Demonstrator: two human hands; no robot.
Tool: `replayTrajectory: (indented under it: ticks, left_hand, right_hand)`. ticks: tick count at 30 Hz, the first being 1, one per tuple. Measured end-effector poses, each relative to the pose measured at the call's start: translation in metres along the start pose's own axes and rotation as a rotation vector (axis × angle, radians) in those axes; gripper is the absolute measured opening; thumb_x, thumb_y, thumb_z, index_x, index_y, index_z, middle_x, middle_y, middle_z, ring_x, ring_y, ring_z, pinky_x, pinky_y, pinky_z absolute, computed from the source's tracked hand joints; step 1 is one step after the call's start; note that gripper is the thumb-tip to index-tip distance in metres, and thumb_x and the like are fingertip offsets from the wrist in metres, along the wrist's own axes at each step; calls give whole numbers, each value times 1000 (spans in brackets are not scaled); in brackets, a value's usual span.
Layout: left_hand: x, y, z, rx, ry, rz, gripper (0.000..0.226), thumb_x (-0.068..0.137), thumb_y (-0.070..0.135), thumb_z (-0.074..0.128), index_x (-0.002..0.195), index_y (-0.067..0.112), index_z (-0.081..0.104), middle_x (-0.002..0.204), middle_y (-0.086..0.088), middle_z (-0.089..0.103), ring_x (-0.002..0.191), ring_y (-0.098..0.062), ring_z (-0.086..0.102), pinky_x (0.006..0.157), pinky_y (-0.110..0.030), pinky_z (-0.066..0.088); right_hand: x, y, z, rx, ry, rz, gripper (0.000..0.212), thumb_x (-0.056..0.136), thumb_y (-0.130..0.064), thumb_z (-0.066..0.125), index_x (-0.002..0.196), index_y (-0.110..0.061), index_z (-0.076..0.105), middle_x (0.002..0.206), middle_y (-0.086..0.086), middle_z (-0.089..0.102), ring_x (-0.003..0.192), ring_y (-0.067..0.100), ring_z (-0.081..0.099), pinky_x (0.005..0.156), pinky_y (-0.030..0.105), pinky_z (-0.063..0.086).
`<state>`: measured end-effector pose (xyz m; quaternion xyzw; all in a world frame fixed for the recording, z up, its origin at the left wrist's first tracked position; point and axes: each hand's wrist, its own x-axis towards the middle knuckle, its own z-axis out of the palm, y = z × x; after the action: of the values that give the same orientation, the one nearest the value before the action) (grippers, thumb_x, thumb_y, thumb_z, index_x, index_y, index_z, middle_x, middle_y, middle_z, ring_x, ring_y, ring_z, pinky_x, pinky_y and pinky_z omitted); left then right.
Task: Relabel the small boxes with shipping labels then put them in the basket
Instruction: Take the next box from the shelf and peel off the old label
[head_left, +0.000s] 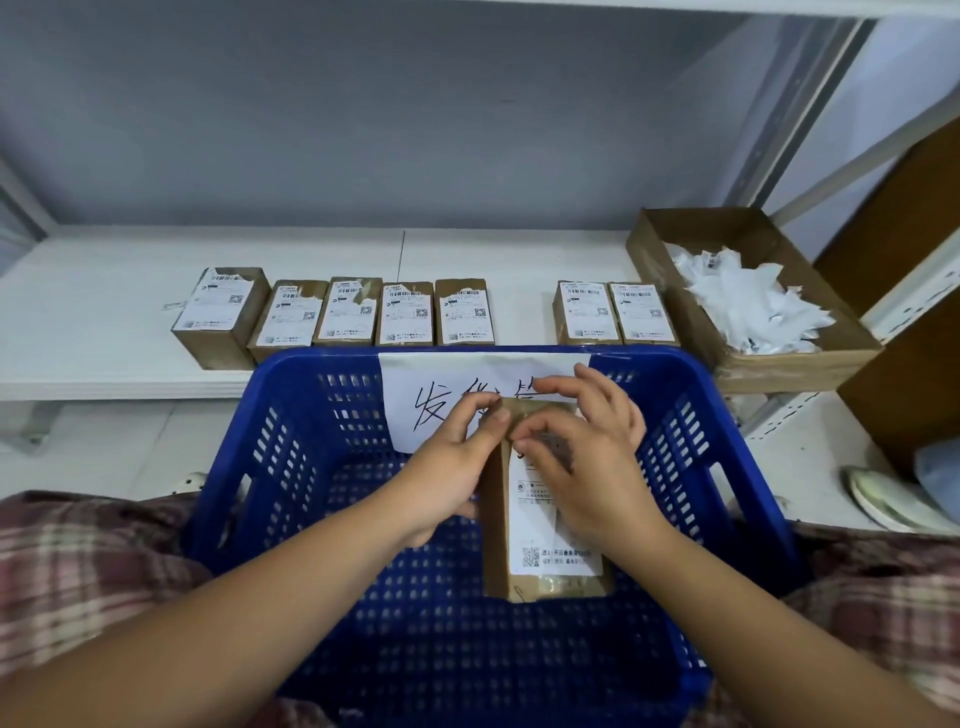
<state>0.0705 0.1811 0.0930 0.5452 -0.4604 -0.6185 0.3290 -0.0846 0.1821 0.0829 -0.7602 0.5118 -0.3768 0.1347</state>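
Observation:
I hold a small brown cardboard box (540, 561) with a white shipping label above the blue plastic basket (311, 415). My left hand (452, 467) grips the box's left side, its thumb at the top edge. My right hand (587, 447) lies over the upper part of the label, with thumb and forefinger pinching at the label's top. Several more small labelled boxes (405, 314) stand in a row on the white shelf behind the basket, with torn label corners on some.
A shallow cardboard tray (852, 358) with torn white label scraps (748, 301) sits at the right on the shelf. A white paper sign (415, 384) with handwriting hangs on the basket's far wall. A brown board (904, 291) leans at far right.

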Motion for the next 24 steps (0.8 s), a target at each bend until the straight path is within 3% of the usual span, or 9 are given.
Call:
replayTrajectory:
  ticks: [4, 7, 11, 16, 21, 24]
  left_hand:
    - [1, 2, 0, 77, 35, 47, 21, 96, 49, 42, 112, 40, 52, 85, -4, 64, 71, -17, 60, 54, -30, 51]
    - [2, 6, -1, 71, 42, 69, 16, 98, 42, 43, 107, 36, 54, 79, -3, 63, 63, -10, 58, 50, -26, 48]
    - [1, 7, -3, 45, 27, 60, 19, 99, 39, 43, 110, 29, 54, 79, -3, 64, 66, -10, 61, 49, -26, 49]
    - [2, 6, -6, 28, 51, 49, 19, 97, 43, 44, 109, 32, 54, 85, -4, 67, 74, -16, 62, 55, -32, 52]
    - [3, 5, -6, -2, 67, 36, 20, 97, 43, 44, 111, 31, 53, 92, -7, 68, 80, -18, 64, 56, -33, 52]
    - [4, 5, -7, -7, 80, 33, 20, 97, 44, 44, 110, 31, 52, 97, -9, 68, 80, -20, 63, 55, -33, 52]
  right_hand:
    - [1, -2, 2, -91, 72, -141, 20, 87, -31, 54, 83, -21, 71, 108, -2, 63, 119, 18, 39, 92, 29, 18]
    - [2, -4, 1, -119, 87, -215, 19, 90, -24, 53, 84, -17, 70, 96, -5, 65, 108, 14, 46, 86, 35, 25]
    - [1, -2, 0, -132, 79, -270, 17, 91, -20, 52, 85, -15, 67, 92, -7, 66, 92, 9, 51, 80, 32, 24]
    - [1, 1, 0, -168, 121, -321, 16, 92, -16, 53, 85, -13, 68, 91, -3, 67, 92, 10, 52, 84, 31, 25]
    - [0, 5, 1, -199, 118, -347, 15, 93, -14, 51, 88, -14, 65, 104, -1, 68, 107, 10, 55, 95, 39, 27]
    - [-1, 6, 1, -201, 99, -323, 16, 93, -15, 49, 87, -16, 64, 98, -5, 70, 111, 11, 57, 100, 43, 24]
